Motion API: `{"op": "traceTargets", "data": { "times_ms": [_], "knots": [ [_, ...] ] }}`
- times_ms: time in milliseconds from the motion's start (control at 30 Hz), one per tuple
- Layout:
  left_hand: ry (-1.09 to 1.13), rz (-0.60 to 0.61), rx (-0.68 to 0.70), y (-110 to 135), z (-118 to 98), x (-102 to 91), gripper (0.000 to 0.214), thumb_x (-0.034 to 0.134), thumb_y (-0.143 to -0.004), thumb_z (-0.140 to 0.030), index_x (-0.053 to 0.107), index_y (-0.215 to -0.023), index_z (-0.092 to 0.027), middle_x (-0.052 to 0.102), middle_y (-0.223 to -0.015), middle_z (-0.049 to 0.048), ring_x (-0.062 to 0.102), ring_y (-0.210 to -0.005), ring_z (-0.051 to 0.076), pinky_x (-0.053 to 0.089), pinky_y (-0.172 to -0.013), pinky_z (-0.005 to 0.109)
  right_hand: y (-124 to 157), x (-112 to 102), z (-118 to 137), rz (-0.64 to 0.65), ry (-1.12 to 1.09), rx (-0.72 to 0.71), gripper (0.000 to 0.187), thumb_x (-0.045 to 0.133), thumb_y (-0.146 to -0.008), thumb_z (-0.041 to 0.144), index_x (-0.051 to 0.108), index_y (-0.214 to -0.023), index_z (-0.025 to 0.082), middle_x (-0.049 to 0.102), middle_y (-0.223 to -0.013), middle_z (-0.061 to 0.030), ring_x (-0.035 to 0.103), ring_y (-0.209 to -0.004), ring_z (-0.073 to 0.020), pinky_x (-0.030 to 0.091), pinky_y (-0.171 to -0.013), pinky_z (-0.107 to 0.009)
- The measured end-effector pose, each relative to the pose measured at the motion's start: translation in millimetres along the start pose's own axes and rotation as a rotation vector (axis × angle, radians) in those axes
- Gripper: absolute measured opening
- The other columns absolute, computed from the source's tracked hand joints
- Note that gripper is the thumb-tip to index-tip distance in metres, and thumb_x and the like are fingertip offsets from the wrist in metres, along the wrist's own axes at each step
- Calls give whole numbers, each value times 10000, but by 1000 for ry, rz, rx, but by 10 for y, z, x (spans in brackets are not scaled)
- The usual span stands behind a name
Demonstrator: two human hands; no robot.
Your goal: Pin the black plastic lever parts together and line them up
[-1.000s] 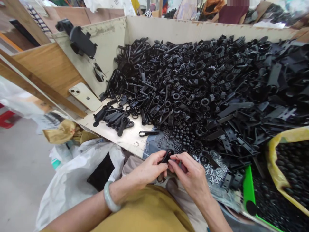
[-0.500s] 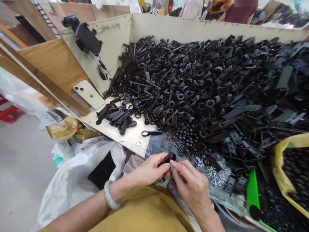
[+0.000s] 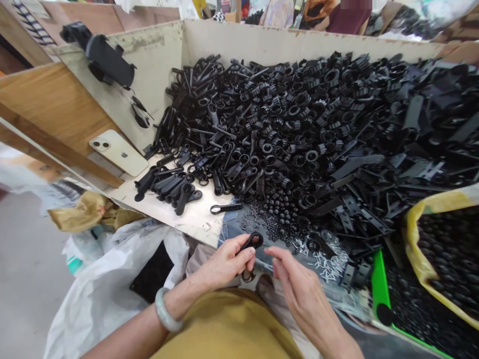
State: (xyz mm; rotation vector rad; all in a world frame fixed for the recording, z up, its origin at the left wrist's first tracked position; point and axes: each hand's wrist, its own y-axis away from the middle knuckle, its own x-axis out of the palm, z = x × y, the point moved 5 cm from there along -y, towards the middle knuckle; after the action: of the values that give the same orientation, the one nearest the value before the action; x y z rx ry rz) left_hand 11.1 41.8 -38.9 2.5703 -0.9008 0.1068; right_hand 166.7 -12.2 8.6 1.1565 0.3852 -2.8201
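so i'm on the head cam from way over here. left hand (image 3: 224,262) has its grip clamped on a black ring-ended part (image 3: 255,240), ring poking out past the fingertips, held up by the near edge of the desk (image 3: 198,222). something dark and rounded (image 3: 247,275) peeks out below those fingers, can't make out if it's joined on. right hand (image 3: 301,281) is just beside the part, not touching it, index finger aimed at the ring. can't tell if its grip is pinching anything small.

past the right hand there's a scatter of silver metal bits (image 3: 331,262), then some black balls (image 3: 281,212). one loose black piece (image 3: 226,208) lies flat on the desk, with a little bunch of dark parts (image 3: 170,185) to its left. huge heap of black plastic parts (image 3: 277,117) behind it all.
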Motion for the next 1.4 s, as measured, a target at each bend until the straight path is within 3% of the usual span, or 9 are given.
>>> {"op": "traceTargets", "data": {
  "times_ms": [200,867,1167,1300,1400],
  "knots": [
    [-17,-9,10,3,29,-5,314,559,-982,-493,584,-999,-181,557,-707,-36,456,-580,91,310,-542,236,8,179,-12,41,65,-15,361,371,-1037,119,646,-1255,203,792,-1104,-96,793,-883,-198,641,-793,-290],
    [-176,-98,25,-29,138,-10,214,498,-1008,-401,565,-961,-203,583,-681,-31,488,-571,114,354,-550,232,-42,255,-103,199,81,66,431,377,-988,71,674,-1268,211,803,-1147,-76,798,-955,-220,620,-808,-303],
    [-376,-227,38,-17,44,0,156,462,-992,-307,513,-867,-228,563,-643,-40,512,-590,144,374,-595,261,-59,394,-23,306,276,258,363,443,-961,29,664,-1152,244,821,-890,-34,796,-726,-226,430,-543,-262],
    [-476,-314,60,-11,1,4,127,491,-969,-284,551,-876,-223,565,-651,-33,517,-608,157,366,-610,271,-112,410,58,297,355,327,346,481,-932,17,672,-1121,234,819,-866,-47,781,-685,-215,393,-527,-258],
    [-418,-318,92,10,-4,3,150,519,-963,-329,598,-910,-214,558,-644,-35,512,-608,161,386,-608,267,-105,335,118,258,273,333,303,488,-966,59,691,-1105,236,810,-853,-36,779,-737,-212,452,-591,-248]
  ]
}}
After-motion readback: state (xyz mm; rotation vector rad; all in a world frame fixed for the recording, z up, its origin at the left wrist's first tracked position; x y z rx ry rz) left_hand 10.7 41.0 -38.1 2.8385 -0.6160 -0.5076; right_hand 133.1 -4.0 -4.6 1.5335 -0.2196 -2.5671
